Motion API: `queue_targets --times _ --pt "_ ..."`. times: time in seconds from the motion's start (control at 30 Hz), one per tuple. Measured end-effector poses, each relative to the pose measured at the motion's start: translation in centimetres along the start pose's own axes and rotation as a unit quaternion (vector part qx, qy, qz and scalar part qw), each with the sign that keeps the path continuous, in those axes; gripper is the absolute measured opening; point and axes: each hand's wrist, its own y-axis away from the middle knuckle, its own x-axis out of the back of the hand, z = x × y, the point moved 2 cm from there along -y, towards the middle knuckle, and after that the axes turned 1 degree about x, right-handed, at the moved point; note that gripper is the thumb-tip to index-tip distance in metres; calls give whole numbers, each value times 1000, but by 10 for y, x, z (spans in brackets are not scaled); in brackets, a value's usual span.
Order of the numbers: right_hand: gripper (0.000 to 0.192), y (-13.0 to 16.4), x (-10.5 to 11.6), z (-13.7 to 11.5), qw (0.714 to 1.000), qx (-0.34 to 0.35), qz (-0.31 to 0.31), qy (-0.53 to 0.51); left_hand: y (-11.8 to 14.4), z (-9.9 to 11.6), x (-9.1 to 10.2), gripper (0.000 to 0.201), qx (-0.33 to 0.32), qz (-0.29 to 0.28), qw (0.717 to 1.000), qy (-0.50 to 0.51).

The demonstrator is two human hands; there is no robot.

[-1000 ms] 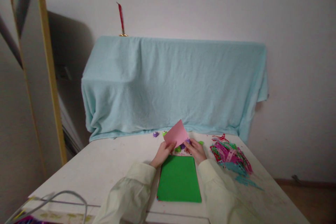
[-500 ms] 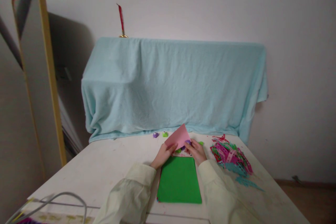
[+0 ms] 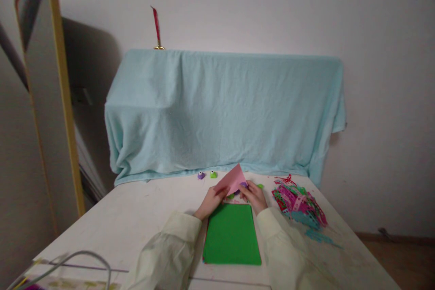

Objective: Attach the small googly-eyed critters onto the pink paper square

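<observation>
My left hand (image 3: pixel 210 201) pinches the near corner of a pink paper sheet (image 3: pixel 233 179), which tilts up and away over the white table (image 3: pixel 136 217). My right hand (image 3: pixel 254 197) grips a small purple punch (image 3: pixel 243 185) at the sheet's right edge. Between my forearms, just nearer than both hands, lies a stack of paper with a green sheet (image 3: pixel 232 234) on top. My sleeves are pale yellow.
A pile of punched paper scraps (image 3: pixel 299 204), pink, red and teal, lies right of my right hand. Small purple (image 3: pixel 201 175) and green (image 3: pixel 213 174) punches sit behind. A light blue cloth (image 3: pixel 224 108) covers furniture at the table's back. A mirror (image 3: pixel 44 90) leans at left.
The pink sheet has tipped lower toward the table, and my hands have edged slightly down with it.
</observation>
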Motion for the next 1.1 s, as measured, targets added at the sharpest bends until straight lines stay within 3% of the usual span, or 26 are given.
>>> queue_targets --times 0.37,0.6,0.87,1.1 --pt "37 3 5 -5 1000 15 5 9 4 7 -1 42 8 -17 999 26" --pt "41 5 -6 -2 999 -13 -17 -28 2 5 -2 41 11 3 997 72" --pt "39 7 -8 -3 997 -58 -34 -40 -1 2 -1 39 3 -3 999 37" --pt "38 6 -9 0 996 -56 -48 -50 0 -1 -2 43 21 19 1000 5"
